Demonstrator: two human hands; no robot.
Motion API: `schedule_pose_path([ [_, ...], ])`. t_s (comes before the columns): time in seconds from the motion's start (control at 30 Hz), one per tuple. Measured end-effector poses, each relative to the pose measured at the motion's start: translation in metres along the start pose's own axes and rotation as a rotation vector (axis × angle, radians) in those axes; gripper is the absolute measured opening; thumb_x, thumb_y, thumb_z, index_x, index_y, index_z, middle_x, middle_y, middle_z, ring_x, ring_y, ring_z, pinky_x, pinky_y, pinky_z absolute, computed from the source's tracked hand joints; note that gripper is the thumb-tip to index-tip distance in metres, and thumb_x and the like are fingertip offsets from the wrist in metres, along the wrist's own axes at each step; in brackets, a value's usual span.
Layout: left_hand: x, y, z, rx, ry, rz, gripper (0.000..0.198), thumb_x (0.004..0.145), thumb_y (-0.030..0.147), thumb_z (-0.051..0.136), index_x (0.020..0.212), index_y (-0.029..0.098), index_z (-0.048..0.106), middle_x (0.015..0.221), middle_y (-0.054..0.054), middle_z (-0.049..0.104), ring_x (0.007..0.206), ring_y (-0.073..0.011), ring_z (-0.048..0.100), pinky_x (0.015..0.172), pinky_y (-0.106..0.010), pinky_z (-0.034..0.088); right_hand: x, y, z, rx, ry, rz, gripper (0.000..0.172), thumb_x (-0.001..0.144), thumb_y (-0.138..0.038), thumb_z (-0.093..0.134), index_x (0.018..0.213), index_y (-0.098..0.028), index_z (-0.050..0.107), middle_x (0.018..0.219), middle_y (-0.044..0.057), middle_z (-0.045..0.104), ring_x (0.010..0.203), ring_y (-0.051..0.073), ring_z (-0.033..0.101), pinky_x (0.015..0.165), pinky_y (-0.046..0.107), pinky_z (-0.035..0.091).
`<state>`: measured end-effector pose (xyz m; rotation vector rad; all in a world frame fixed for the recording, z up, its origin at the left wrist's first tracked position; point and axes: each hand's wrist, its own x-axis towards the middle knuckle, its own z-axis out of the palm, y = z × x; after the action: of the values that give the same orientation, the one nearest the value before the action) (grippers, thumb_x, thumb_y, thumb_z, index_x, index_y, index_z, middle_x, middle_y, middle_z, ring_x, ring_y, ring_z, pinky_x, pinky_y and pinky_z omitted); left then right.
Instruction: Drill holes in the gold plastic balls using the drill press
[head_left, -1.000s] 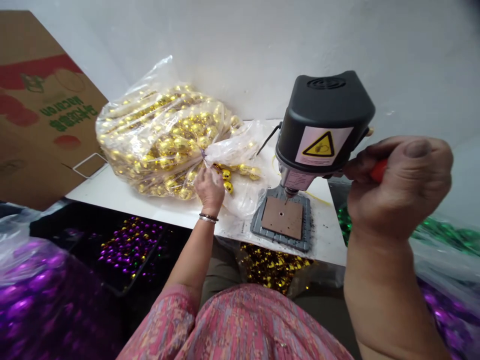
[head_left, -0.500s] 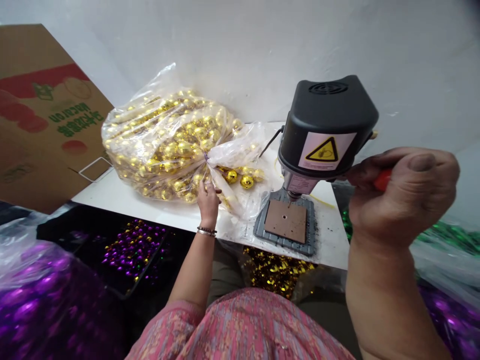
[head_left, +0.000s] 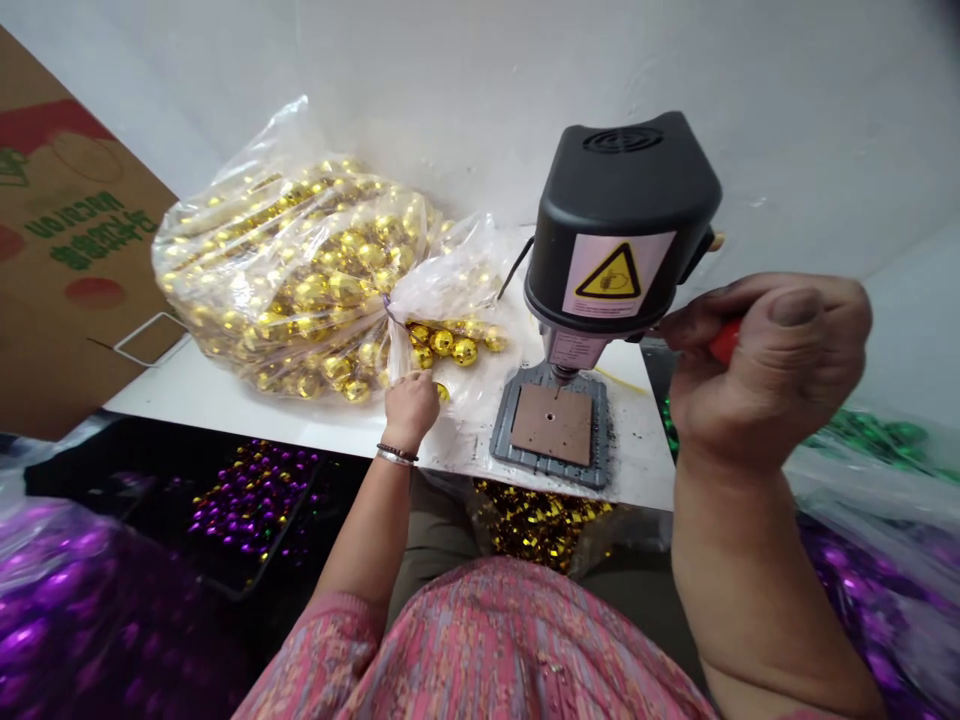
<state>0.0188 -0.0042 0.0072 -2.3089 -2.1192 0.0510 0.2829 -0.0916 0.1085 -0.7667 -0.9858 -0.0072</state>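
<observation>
A clear plastic bag (head_left: pixel 285 290) packed with shiny gold balls lies on the white table (head_left: pixel 202 395). Several loose gold balls (head_left: pixel 450 345) sit in its thin plastic tail. My left hand (head_left: pixel 409 410) is closed on that plastic just below them, with a bracelet on the wrist. My right hand (head_left: pixel 765 365) is raised at the right, fingers curled around a red tool handle (head_left: pixel 725 343). That hand is next to the black head of a small bench drill press (head_left: pixel 619 220). The drill's grey base (head_left: pixel 551 425) carries a square brown pad.
A flattened printed cardboard carton (head_left: pixel 75 230) leans at the left. Black trays of purple and gold balls (head_left: pixel 251 500) lie below the table edge. Gold strands (head_left: pixel 540 525) sit under the table. Bagged purple balls (head_left: pixel 75 620) lie lower left, and green ones (head_left: pixel 870 440) lie right.
My left hand has moved down from the bag's tied neck and now closes on the plastic nearer the table edge. The whole view has shifted slightly; my right hand stays about the same.
</observation>
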Motion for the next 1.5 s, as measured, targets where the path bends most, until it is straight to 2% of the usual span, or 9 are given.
schedule_pose_path([
  [0.23, -0.005, -0.003, -0.002, 0.038, -0.155, 0.096, 0.038, 0.091, 0.033, 0.054, 0.124, 0.019, 0.065, 0.121, -0.017, 0.066, 0.105, -0.0328, 0.069, 0.087, -0.041, 0.053, -0.001, 0.004, 0.000, 0.010, -0.002, -0.030, 0.037, 0.094, -0.049, 0.053, 0.078, -0.016, 0.056, 0.059, -0.006, 0.052, 0.050, 0.002, 0.053, 0.049, 0.022, 0.035],
  [0.4, -0.006, 0.008, 0.011, -0.037, -0.116, 0.084, 0.050, 0.082, 0.019, 0.061, 0.131, 0.016, 0.058, 0.129, -0.023, 0.061, 0.113, -0.0362, 0.066, 0.090, -0.044, 0.053, -0.002, 0.003, -0.002, 0.033, -0.030, -0.024, 0.035, 0.094, -0.048, 0.052, 0.079, -0.017, 0.057, 0.058, -0.006, 0.052, 0.051, 0.002, 0.053, 0.047, 0.021, 0.034],
  [0.57, -0.005, -0.003, 0.030, -0.324, -0.091, 0.189, 0.060, 0.088, 0.027, 0.062, 0.146, 0.015, 0.050, 0.134, -0.020, 0.061, 0.119, -0.0283, 0.063, 0.101, -0.037, 0.050, -0.002, 0.003, -0.003, 0.048, -0.048, -0.041, 0.033, 0.095, -0.046, 0.052, 0.080, -0.017, 0.057, 0.058, -0.007, 0.051, 0.053, 0.001, 0.053, 0.050, 0.020, 0.036],
  [0.7, -0.002, -0.011, 0.031, -0.416, -0.084, 0.120, 0.044, 0.097, 0.036, 0.052, 0.136, 0.017, 0.060, 0.125, -0.016, 0.069, 0.116, -0.0248, 0.064, 0.099, -0.034, 0.049, -0.003, 0.004, -0.002, 0.050, -0.030, -0.054, 0.033, 0.096, -0.046, 0.051, 0.081, -0.017, 0.056, 0.060, -0.006, 0.051, 0.053, 0.000, 0.053, 0.050, 0.020, 0.034],
  [0.93, 0.002, 0.005, 0.013, -0.119, -0.133, 0.077, 0.044, 0.085, 0.053, 0.065, 0.110, 0.017, 0.072, 0.112, -0.017, 0.070, 0.100, -0.0294, 0.068, 0.085, -0.035, 0.052, -0.004, 0.003, -0.004, 0.036, -0.055, -0.032, 0.035, 0.095, -0.049, 0.051, 0.080, -0.018, 0.057, 0.060, -0.007, 0.051, 0.053, 0.001, 0.052, 0.051, 0.020, 0.038],
  [1.07, -0.002, 0.014, 0.011, -0.141, -0.045, 0.157, 0.036, 0.077, 0.034, 0.073, 0.107, 0.014, 0.071, 0.114, -0.019, 0.067, 0.109, -0.0326, 0.066, 0.095, -0.039, 0.052, -0.004, 0.001, -0.006, 0.058, -0.084, -0.018, 0.032, 0.095, -0.046, 0.052, 0.080, -0.018, 0.057, 0.062, -0.006, 0.052, 0.055, 0.000, 0.053, 0.053, 0.018, 0.042],
  [1.23, -0.015, 0.017, 0.006, -0.645, 0.103, 0.157, 0.051, 0.070, 0.027, 0.077, 0.117, 0.015, 0.063, 0.114, -0.014, 0.067, 0.110, -0.0279, 0.064, 0.098, -0.040, 0.054, -0.005, 0.000, -0.007, 0.088, -0.109, -0.010, 0.029, 0.095, -0.042, 0.053, 0.081, -0.017, 0.059, 0.063, -0.006, 0.052, 0.058, -0.001, 0.054, 0.056, 0.016, 0.044],
  [1.37, -0.019, 0.021, 0.001, -1.418, -0.109, 0.035, 0.049, 0.076, 0.041, 0.070, 0.117, 0.018, 0.058, 0.110, -0.009, 0.071, 0.099, -0.0218, 0.069, 0.087, -0.037, 0.058, -0.005, 0.002, -0.007, 0.112, -0.100, -0.025, 0.027, 0.096, -0.040, 0.053, 0.083, -0.017, 0.059, 0.064, -0.006, 0.052, 0.058, 0.000, 0.054, 0.056, 0.017, 0.044],
  [1.5, -0.018, 0.032, 0.004, -1.730, -0.351, -0.080, 0.035, 0.086, 0.045, 0.058, 0.106, 0.017, 0.062, 0.104, -0.012, 0.073, 0.087, -0.0199, 0.072, 0.081, -0.035, 0.059, -0.006, 0.003, -0.008, 0.073, -0.119, -0.016, 0.029, 0.095, -0.042, 0.052, 0.082, -0.017, 0.059, 0.066, -0.005, 0.054, 0.060, 0.000, 0.056, 0.059, 0.018, 0.047],
])
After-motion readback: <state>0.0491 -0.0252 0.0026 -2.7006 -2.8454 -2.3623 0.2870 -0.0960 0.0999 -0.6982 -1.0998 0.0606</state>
